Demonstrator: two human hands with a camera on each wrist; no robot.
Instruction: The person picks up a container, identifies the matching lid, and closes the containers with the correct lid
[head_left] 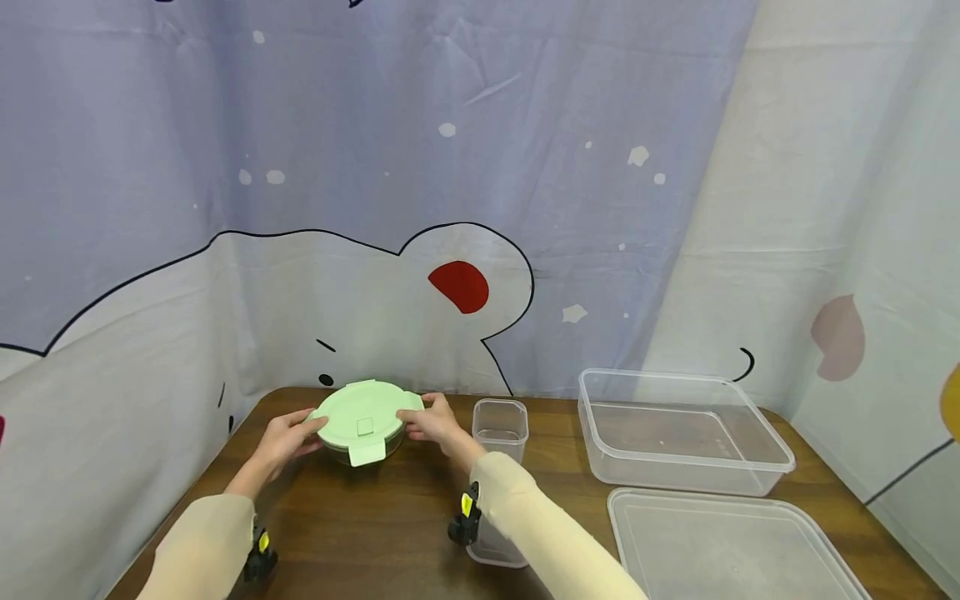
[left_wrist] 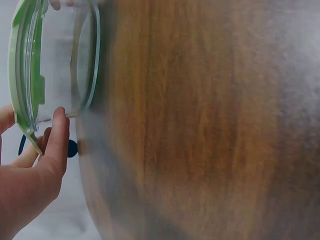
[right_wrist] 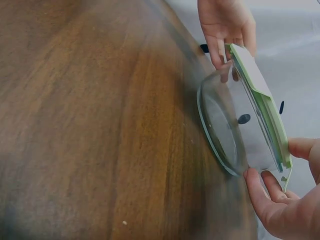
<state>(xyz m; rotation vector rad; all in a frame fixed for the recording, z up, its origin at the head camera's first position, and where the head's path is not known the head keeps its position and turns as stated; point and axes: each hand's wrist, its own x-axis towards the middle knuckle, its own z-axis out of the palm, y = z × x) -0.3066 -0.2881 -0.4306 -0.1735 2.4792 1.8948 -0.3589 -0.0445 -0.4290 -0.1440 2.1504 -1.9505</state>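
Wooden tabletop (head_left: 352, 533) below, fingers of the left hand (head_left: 285, 437) grip the round lidded bowl (head_left: 360, 415) at nine o'clock; the right hand (head_left: 437, 422), equally near, grips at three.

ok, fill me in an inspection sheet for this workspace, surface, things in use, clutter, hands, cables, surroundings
Surface: brown wood-grain tabletop
Job's things: round clear glass-like container, pale green round lid on top
Clutter: small clear plastic container; large clear rectangular plastic box, open; flat translucent rectangular plastic lid; another clear piece, partly hidden by the cream right sleeve
Grippers: left hand and right hand grip opposite sides of the lidded container
Cables: nothing seen
Surroundings: blue-grey and white printed curtain
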